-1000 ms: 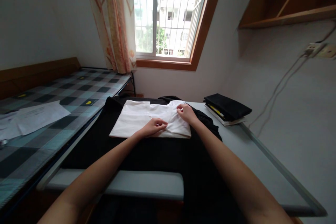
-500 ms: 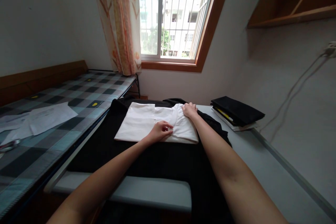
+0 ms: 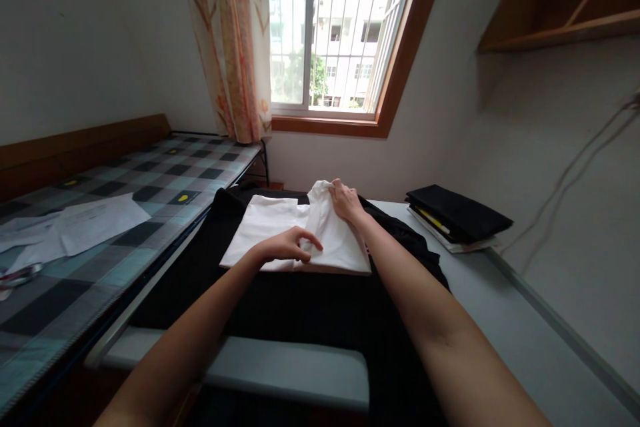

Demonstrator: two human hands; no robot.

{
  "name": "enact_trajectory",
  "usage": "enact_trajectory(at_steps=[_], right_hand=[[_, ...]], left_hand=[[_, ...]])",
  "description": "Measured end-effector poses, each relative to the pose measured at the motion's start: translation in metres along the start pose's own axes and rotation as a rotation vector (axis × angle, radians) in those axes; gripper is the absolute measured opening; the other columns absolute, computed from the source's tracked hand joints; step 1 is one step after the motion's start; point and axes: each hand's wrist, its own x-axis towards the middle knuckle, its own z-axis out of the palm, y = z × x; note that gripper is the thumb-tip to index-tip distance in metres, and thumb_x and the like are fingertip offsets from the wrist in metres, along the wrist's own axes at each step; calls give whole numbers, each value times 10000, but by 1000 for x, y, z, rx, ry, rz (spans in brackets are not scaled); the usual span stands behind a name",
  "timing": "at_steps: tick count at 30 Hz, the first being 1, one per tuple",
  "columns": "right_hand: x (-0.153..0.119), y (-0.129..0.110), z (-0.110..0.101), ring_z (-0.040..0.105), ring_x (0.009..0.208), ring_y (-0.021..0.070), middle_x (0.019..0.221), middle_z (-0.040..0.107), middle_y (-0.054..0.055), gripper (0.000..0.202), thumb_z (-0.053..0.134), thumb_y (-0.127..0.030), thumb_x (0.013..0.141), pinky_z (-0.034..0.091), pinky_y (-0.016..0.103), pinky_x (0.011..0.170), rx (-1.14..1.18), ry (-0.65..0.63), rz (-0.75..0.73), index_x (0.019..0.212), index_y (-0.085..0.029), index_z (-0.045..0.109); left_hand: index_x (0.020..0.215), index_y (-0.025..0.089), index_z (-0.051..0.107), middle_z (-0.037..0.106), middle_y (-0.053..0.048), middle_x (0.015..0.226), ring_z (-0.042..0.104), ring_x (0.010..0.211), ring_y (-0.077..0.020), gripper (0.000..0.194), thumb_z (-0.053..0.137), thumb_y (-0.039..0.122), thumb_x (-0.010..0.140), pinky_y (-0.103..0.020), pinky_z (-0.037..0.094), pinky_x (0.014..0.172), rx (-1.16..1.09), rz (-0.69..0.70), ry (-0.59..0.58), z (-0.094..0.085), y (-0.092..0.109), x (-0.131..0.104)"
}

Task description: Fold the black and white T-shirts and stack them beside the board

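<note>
A folded white garment (image 3: 267, 230) lies on a spread black cloth (image 3: 250, 300); its exact kind cannot be made out. My right hand (image 3: 346, 201) grips the garment's far edge, right of the middle, and holds that part raised a little. Its fingertips are partly hidden behind the fabric. Over the near middle of the garment is my left hand (image 3: 293, 245), thumb and forefinger apart, with nothing between them. Whether it touches the fabric I cannot tell.
A checked bed (image 3: 145, 180) with paper sheets (image 3: 100, 223) runs along the left. Black folders (image 3: 457, 213) lie on the grey-white table (image 3: 500, 320) at the right. A window (image 3: 340, 47) and a flowered curtain (image 3: 235, 47) are beyond. A wooden shelf (image 3: 565, 37) hangs upper right.
My right hand has moved left, lifting the garment's far right part and drawing it inward. My left hand has shifted slightly left and its thumb and forefinger have spread apart.
</note>
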Motion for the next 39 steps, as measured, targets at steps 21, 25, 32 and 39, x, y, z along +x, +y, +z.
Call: enact_trajectory(at_steps=[21,25,32,39], right_hand=[[24,-19,11,625,972,250,1016,706,101,304,572,-473,879,440,300,818,105,-334,154,891,-182,659],[36,-18,-1,628,811,164,992,707,64,343,455,-451,951,459,221,688,209,-355,117,959,-163,641],[27,-17,7,629,955,175,1169,667,89,375,314,-403,1003,474,266,795,91,-352,66,1215,-188,536],[4,-31,24,541,1171,284,1275,596,159,369,331,-379,994,324,469,988,-144,-237,44,1215,-210,573]], left_hand=[[1206,140,636,631,41,596,597,527,-106,569,692,110,640,-179,423,515,-68,-67,-137,-8,-7,-6],[1204,139,637,632,35,595,596,526,-115,571,697,119,636,-185,429,503,-93,-67,-132,-8,-7,-8],[1175,138,658,638,25,630,600,525,-107,541,733,162,640,-193,460,508,-148,-43,-119,-10,-14,-7],[1113,134,700,678,-19,709,614,548,-108,498,800,345,674,-224,513,564,-196,-75,-149,-12,-22,-4]])
